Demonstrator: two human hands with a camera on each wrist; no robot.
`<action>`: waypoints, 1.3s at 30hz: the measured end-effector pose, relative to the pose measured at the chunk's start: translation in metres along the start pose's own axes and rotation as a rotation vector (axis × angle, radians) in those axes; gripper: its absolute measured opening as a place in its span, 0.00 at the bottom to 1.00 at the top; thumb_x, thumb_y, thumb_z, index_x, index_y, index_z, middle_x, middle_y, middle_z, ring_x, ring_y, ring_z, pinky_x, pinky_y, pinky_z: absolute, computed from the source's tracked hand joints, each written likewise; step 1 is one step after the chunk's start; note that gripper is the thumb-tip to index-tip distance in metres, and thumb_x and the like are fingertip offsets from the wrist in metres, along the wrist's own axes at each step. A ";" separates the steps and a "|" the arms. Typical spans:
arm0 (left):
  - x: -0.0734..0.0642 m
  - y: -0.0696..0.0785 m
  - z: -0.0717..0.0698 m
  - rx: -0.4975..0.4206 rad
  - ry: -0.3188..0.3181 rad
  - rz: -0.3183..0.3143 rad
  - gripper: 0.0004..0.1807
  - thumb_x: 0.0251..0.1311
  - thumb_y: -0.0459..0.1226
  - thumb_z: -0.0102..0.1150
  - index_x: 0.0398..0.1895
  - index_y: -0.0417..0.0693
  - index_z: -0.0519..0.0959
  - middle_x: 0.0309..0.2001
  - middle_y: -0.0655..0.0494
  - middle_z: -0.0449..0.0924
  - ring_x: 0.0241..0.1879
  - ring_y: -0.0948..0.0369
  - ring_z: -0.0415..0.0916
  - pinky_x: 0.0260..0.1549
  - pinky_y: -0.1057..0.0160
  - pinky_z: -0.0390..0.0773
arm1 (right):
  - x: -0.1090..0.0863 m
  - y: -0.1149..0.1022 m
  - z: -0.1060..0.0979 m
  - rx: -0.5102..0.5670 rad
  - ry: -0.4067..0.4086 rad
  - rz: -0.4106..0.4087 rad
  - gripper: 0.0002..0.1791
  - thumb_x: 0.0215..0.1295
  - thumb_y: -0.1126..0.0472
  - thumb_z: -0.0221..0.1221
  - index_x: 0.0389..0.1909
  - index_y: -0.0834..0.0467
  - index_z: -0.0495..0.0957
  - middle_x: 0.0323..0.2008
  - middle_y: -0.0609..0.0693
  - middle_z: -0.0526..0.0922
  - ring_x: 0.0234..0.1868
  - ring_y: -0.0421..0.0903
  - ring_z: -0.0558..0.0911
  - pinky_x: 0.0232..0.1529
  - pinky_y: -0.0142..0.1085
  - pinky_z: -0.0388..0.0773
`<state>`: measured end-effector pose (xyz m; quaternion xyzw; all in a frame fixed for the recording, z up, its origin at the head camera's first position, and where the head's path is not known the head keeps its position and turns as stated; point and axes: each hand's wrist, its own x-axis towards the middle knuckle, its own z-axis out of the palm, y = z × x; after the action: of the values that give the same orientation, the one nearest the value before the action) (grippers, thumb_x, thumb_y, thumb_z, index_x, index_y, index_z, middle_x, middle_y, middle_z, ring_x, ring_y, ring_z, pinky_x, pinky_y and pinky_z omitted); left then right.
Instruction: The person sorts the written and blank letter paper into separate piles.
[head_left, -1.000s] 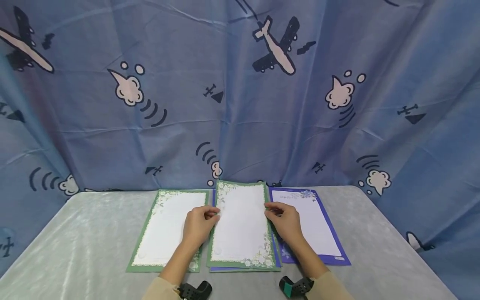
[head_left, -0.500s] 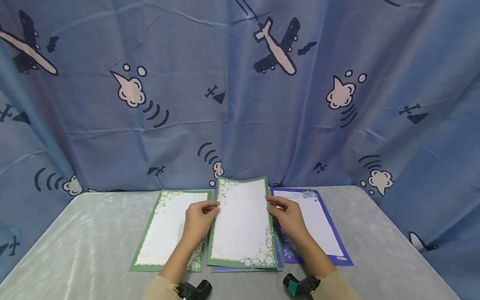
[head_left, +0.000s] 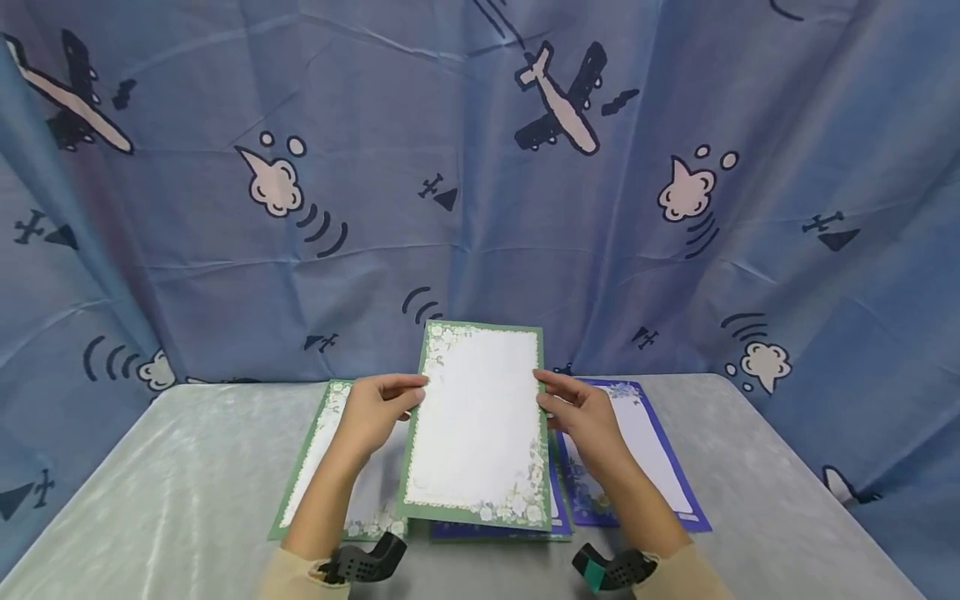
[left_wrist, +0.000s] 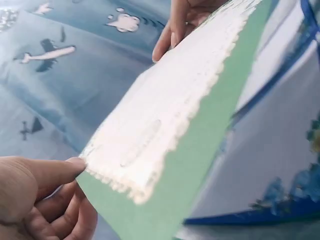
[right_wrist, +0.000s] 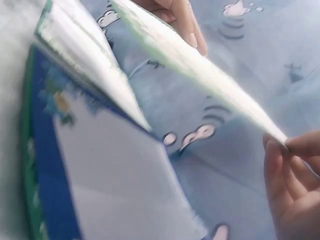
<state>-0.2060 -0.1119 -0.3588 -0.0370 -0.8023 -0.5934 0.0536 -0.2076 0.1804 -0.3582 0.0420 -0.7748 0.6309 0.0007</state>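
A sheet of paper with a green floral border is raised off the table, tilted, between both hands. My left hand pinches its left edge between thumb and fingers, and my right hand pinches the right edge. In the right wrist view the lifted sheet appears almost edge-on, clear of the stack beneath. Under it, a blue-violet bordered sheet tops the middle stack, mostly hidden in the head view. That blue-bordered sheet shows its flower corner in the right wrist view.
A green-bordered sheet lies to the left, partly behind my left forearm. On the right lies a violet-bordered sheet, partly covered by my right hand. All rest on a pale grey cloth-covered table. Behind hangs a blue curtain printed with planes.
Both hands have lifted the green-bordered sheet up and away from the middle stack, baring more of the blue-violet sheet below. The outer sheets lie still while the head view shifts slightly.
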 end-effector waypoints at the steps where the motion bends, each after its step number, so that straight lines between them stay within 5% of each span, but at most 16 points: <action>1: -0.001 0.003 -0.003 0.000 -0.005 0.002 0.12 0.68 0.37 0.62 0.52 0.49 0.87 0.49 0.48 0.87 0.42 0.60 0.82 0.43 0.62 0.84 | 0.000 -0.004 -0.001 0.008 -0.004 0.001 0.24 0.73 0.61 0.58 0.69 0.56 0.74 0.61 0.56 0.74 0.50 0.39 0.77 0.45 0.31 0.81; 10: -0.009 0.027 -0.025 -0.030 0.027 0.018 0.14 0.69 0.38 0.62 0.55 0.49 0.85 0.51 0.48 0.87 0.42 0.63 0.82 0.45 0.65 0.82 | 0.007 -0.040 0.005 0.061 -0.045 -0.043 0.24 0.74 0.61 0.58 0.69 0.56 0.73 0.56 0.48 0.74 0.52 0.42 0.74 0.44 0.32 0.78; 18: -0.017 0.037 -0.055 -0.023 0.096 -0.018 0.18 0.70 0.42 0.61 0.59 0.49 0.83 0.58 0.49 0.83 0.46 0.70 0.80 0.49 0.69 0.79 | 0.018 -0.067 0.037 0.119 -0.079 -0.058 0.23 0.74 0.62 0.57 0.68 0.53 0.74 0.60 0.49 0.71 0.50 0.42 0.70 0.39 0.31 0.71; 23: -0.021 0.043 -0.070 -0.042 0.159 -0.025 0.19 0.69 0.45 0.62 0.60 0.50 0.82 0.59 0.52 0.83 0.47 0.73 0.79 0.50 0.71 0.79 | 0.018 -0.087 0.061 0.110 -0.019 -0.101 0.22 0.73 0.63 0.59 0.66 0.52 0.77 0.66 0.49 0.72 0.66 0.45 0.70 0.45 0.31 0.75; 26: -0.023 0.044 -0.073 -0.047 0.192 -0.042 0.19 0.69 0.46 0.62 0.59 0.51 0.83 0.57 0.56 0.84 0.47 0.73 0.79 0.48 0.73 0.79 | 0.013 -0.097 0.077 0.087 0.028 -0.159 0.21 0.71 0.63 0.60 0.64 0.52 0.79 0.65 0.51 0.77 0.63 0.50 0.77 0.47 0.34 0.79; 33: -0.023 0.043 -0.075 -0.056 0.214 -0.041 0.19 0.70 0.45 0.61 0.60 0.51 0.82 0.60 0.53 0.82 0.52 0.72 0.78 0.56 0.70 0.76 | 0.009 -0.092 0.097 0.089 0.075 -0.217 0.21 0.69 0.67 0.60 0.61 0.54 0.81 0.65 0.53 0.78 0.46 0.47 0.82 0.39 0.31 0.78; 39: -0.021 0.044 -0.076 -0.048 0.228 -0.055 0.19 0.70 0.44 0.61 0.60 0.51 0.82 0.60 0.53 0.81 0.54 0.67 0.77 0.61 0.62 0.75 | 0.011 -0.081 0.097 0.064 0.057 -0.200 0.20 0.70 0.66 0.59 0.61 0.53 0.81 0.66 0.50 0.79 0.47 0.42 0.80 0.39 0.30 0.74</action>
<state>-0.1766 -0.1717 -0.2982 0.0512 -0.7772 -0.6141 0.1272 -0.2085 0.0687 -0.2984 0.1014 -0.7458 0.6530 0.0843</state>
